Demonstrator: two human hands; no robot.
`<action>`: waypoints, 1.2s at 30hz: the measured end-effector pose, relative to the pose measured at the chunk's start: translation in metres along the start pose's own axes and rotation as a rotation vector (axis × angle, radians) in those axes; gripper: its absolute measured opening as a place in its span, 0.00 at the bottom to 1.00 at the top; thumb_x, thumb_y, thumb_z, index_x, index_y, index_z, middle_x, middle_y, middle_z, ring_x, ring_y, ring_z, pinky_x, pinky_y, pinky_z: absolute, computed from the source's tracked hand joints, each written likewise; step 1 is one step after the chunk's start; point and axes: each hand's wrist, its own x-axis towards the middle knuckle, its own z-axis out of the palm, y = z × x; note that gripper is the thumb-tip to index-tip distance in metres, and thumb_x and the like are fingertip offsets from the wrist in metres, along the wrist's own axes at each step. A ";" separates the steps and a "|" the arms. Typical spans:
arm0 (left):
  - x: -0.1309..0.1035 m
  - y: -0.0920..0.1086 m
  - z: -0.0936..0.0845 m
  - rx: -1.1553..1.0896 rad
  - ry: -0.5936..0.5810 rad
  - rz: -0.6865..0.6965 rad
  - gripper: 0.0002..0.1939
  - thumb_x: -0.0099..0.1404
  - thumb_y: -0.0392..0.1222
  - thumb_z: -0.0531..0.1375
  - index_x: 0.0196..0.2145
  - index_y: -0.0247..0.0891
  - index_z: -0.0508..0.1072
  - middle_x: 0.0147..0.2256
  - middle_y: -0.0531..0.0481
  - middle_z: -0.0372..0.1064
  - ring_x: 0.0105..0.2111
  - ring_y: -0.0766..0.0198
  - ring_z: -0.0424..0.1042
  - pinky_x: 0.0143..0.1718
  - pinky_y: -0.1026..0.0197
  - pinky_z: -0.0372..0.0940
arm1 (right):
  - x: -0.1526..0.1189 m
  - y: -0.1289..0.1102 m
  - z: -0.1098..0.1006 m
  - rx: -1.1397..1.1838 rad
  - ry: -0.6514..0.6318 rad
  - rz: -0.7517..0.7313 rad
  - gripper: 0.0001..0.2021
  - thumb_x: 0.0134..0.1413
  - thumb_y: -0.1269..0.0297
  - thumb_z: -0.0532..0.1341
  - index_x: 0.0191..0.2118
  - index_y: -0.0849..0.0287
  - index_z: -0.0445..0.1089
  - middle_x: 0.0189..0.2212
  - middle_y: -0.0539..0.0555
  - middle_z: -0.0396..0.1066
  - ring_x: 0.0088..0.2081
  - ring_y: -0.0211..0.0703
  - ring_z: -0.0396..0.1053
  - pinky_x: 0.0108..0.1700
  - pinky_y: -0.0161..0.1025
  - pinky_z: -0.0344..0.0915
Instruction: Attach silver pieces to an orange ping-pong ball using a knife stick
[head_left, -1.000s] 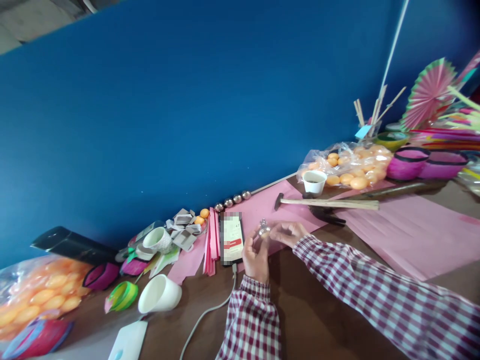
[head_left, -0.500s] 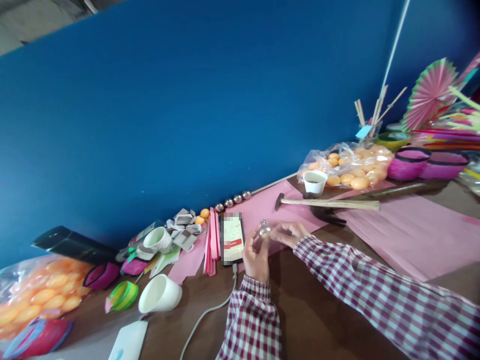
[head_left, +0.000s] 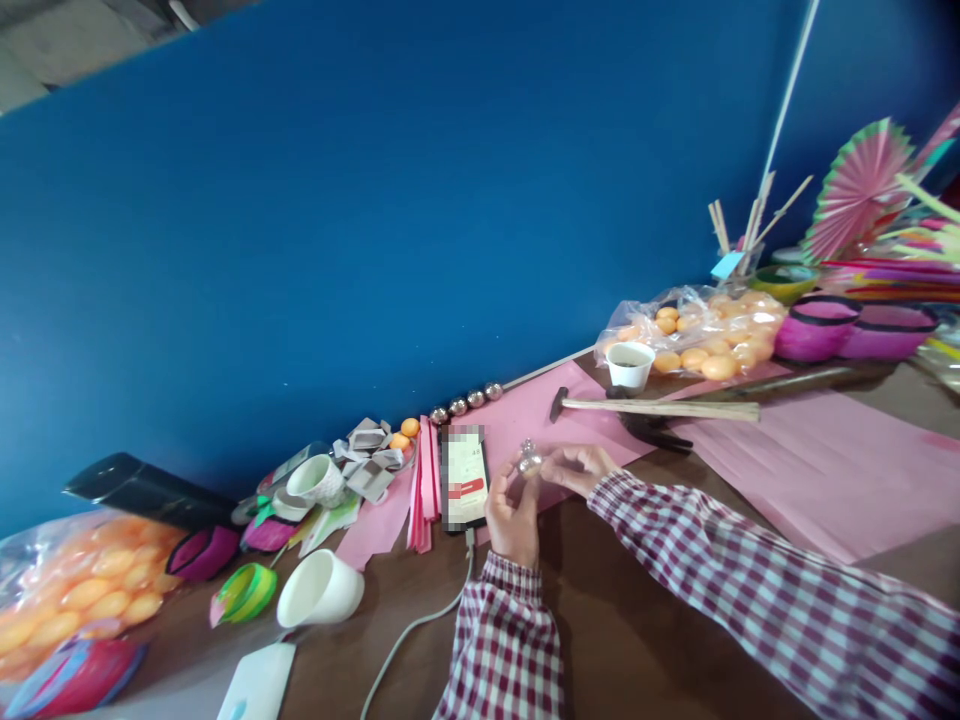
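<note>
Between my two hands is a small shiny silver ball (head_left: 530, 463) with a bumpy silver piece on its top. My left hand (head_left: 514, 518) is closed round its left and lower side, thumb and fingers bent. From the right, my right hand (head_left: 577, 468) pinches at the ball's edge, with thumb and fingertip together. The fingertips hide part of the ball. Just left of my left hand lies a phone (head_left: 466, 480) with a lit screen. Pink paper (head_left: 525, 410) spreads behind the hands.
Several silver balls (head_left: 458, 406) line the blue wall. A hammer (head_left: 660, 406) lies to the right, near a white cup (head_left: 630, 365) and a bag of orange balls (head_left: 720, 330). At left are a larger white cup (head_left: 319, 590), a green tape roll (head_left: 251, 592) and a cable (head_left: 409, 630).
Both hands stay almost in place, with the silver ball turned slightly between the fingers. The number on the phone screen differs.
</note>
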 end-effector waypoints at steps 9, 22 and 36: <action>-0.001 0.008 0.004 0.061 0.011 0.012 0.20 0.52 0.39 0.62 0.44 0.34 0.66 0.43 0.41 0.69 0.44 0.57 0.68 0.46 0.54 0.61 | 0.001 0.001 0.000 0.028 -0.021 0.057 0.11 0.41 0.58 0.62 0.25 0.62 0.70 0.41 0.57 0.71 0.40 0.47 0.70 0.44 0.44 0.65; 0.000 0.000 0.000 0.021 0.003 0.004 0.22 0.53 0.37 0.61 0.46 0.34 0.64 0.46 0.39 0.67 0.44 0.57 0.68 0.48 0.52 0.60 | 0.001 0.002 0.000 0.031 -0.022 0.044 0.12 0.40 0.57 0.62 0.25 0.63 0.71 0.41 0.57 0.71 0.38 0.46 0.70 0.44 0.43 0.64; -0.003 0.005 0.004 0.125 0.037 0.067 0.19 0.53 0.39 0.61 0.44 0.35 0.66 0.44 0.41 0.68 0.44 0.58 0.68 0.47 0.54 0.61 | 0.004 0.005 -0.001 0.050 -0.070 0.109 0.15 0.39 0.53 0.62 0.25 0.63 0.70 0.31 0.56 0.74 0.30 0.43 0.71 0.35 0.41 0.67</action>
